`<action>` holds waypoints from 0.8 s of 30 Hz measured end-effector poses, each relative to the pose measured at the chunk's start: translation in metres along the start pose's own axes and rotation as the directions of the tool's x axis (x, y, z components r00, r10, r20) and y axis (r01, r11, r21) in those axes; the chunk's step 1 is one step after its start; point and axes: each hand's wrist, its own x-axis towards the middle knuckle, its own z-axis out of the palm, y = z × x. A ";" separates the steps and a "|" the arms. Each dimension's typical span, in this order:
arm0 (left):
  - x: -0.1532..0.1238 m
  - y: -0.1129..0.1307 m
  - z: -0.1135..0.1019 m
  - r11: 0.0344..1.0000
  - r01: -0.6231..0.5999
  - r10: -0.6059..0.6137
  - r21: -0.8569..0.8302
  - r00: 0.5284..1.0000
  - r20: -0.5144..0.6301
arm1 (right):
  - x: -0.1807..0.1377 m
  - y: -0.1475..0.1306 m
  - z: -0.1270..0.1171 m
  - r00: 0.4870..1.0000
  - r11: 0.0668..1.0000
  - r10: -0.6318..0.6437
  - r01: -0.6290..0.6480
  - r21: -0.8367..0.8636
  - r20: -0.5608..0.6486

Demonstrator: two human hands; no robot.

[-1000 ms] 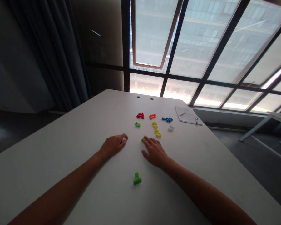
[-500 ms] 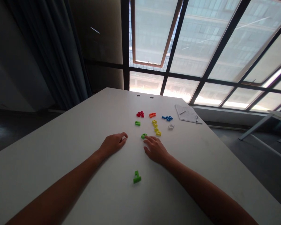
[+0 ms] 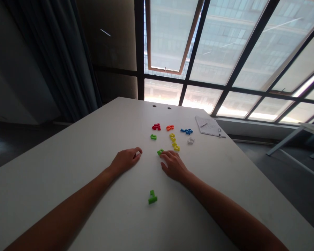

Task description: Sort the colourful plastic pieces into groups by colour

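Note:
My right hand [image 3: 174, 165] reaches over the white table, its fingertips at the right edge of a small green plastic piece [image 3: 160, 152]. Its fingers are bent and apart, and the thumb stands away from the piece. My left hand [image 3: 125, 160] lies on the tabletop to the left, loosely curled, with a gap between thumb and index finger and nothing in it. Nearer to me, between my forearms, sits a green T-shaped piece [image 3: 152, 197]. Another green piece [image 3: 153, 137] lies farther back.
Behind my hands lie red pieces [image 3: 156, 127], orange pieces [image 3: 170, 128], blue pieces [image 3: 186, 131], a row of yellow pieces [image 3: 174, 142] and a white piece [image 3: 191, 141]. A paper pad [image 3: 209, 125] with pens is by the table's right edge. Windows rise beyond.
The green piece at my right fingertips has turned slightly, and those fingers have shifted a little. My left hand stays in place.

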 end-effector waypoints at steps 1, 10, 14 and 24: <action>0.000 0.000 0.000 1.000 0.000 0.000 0.002 1.000 0.002 | 0.000 0.000 0.000 1.000 1.000 0.004 -0.004 -0.001 -0.002; 0.000 -0.002 0.002 1.000 -0.008 0.008 0.003 1.000 -0.002 | 0.001 -0.001 0.000 1.000 0.998 0.009 -0.010 -0.056 -0.010; 0.001 -0.002 0.002 1.000 -0.003 0.003 0.004 1.000 0.000 | 0.002 0.000 -0.001 0.998 0.996 0.056 -0.057 -0.075 -0.024; 0.001 0.000 0.001 1.000 0.003 -0.003 -0.011 1.000 -0.001 | 0.002 0.007 0.006 0.990 0.995 0.079 -0.071 -0.073 0.117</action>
